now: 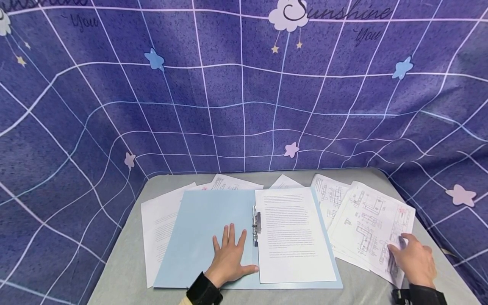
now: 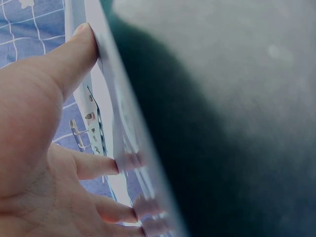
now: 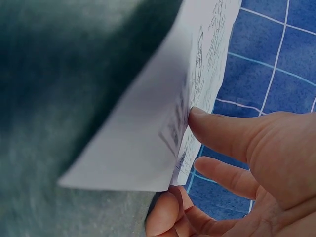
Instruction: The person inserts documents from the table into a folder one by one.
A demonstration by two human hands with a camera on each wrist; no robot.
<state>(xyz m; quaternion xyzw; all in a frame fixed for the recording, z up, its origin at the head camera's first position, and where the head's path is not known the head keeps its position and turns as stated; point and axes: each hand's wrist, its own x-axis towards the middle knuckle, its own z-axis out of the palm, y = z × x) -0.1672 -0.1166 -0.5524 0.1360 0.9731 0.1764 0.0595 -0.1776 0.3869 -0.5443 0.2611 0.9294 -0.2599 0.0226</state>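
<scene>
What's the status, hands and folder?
Left hand spread on open folder. Right hand touching drawing sheet. Possible snag: loose papers partly under folder.

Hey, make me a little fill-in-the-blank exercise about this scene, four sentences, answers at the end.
The left hand rests on the open, light-blue ____.
The clip is made of shiny ____.
One drawing sheet is touched by the person's ____ hand.
The cloth is patterned with lines, clouds and five-pointed ____.
Missing words: folder; metal; right; stars.
</scene>
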